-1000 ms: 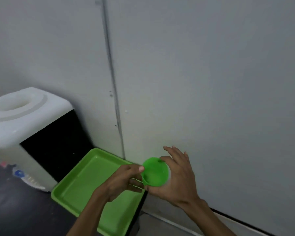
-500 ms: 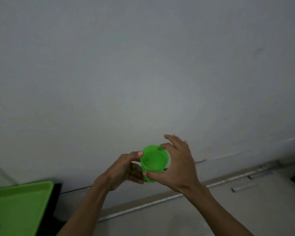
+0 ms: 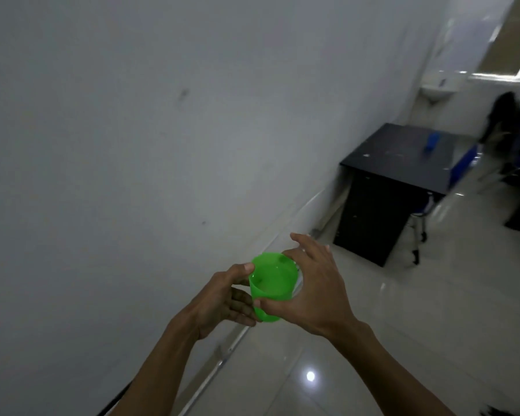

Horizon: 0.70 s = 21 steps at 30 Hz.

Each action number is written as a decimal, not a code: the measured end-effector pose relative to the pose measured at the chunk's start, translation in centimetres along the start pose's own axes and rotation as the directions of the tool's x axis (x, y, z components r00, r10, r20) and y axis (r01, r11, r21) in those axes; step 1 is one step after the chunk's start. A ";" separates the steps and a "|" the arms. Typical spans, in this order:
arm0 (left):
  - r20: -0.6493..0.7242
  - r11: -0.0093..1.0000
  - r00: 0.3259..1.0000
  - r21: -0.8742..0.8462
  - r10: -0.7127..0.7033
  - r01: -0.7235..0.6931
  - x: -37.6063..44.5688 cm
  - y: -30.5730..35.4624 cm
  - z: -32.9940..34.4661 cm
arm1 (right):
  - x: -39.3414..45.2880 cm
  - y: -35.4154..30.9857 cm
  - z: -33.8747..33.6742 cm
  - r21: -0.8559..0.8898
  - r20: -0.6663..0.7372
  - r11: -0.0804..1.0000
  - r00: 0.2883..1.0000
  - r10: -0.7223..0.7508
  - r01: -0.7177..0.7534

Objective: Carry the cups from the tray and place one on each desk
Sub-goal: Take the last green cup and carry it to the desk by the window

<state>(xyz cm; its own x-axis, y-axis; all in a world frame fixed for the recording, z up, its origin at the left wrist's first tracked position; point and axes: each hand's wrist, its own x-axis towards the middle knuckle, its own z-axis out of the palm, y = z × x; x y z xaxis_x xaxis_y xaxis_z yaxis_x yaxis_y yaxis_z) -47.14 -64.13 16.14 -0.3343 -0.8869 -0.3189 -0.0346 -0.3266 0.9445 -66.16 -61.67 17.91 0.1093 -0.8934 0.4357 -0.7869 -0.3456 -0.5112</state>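
cup: translucent green plastic cup (image 3: 272, 291), lower centre of frame, upright.
grip: left hand (image 3: 222, 298) and right hand (image 3: 315, 291) both clasp it.
advice: keep it level toward the black desk (image 3: 403, 157), upper right.

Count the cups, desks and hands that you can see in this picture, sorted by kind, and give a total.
Green cup, held between left hand and right hand: 1
Blue cup, standing on the desk: 1
Dark desk: 1
Hands: 2
Total: 5
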 end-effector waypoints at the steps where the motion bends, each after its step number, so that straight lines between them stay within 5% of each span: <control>1: 0.036 1.000 0.999 0.008 0.004 -0.004 2.1 0.8 0.7 | 0.9 1.4 -0.4 -0.023 -0.016 0.999 1.000 0.021 -0.022; 13: 0.413 0.990 0.909 0.140 -0.050 -0.009 23.2 8.4 10.8 | 10.1 15.8 -7.7 -0.169 -0.189 0.924 0.931 0.311 -0.343; 21: 0.545 0.972 0.831 0.232 -0.110 -0.023 35.0 11.2 21.2 | 13.1 26.6 -13.6 -0.191 -0.293 0.858 0.862 0.413 -0.477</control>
<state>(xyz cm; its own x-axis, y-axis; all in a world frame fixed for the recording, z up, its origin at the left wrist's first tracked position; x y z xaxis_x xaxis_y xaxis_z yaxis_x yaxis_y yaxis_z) -79.24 -91.90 17.22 -0.7871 -0.5236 -0.3262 -0.2442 -0.2211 0.9442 -93.89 -78.67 20.13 -0.4092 -0.8288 0.3817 -0.8435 0.1841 -0.5046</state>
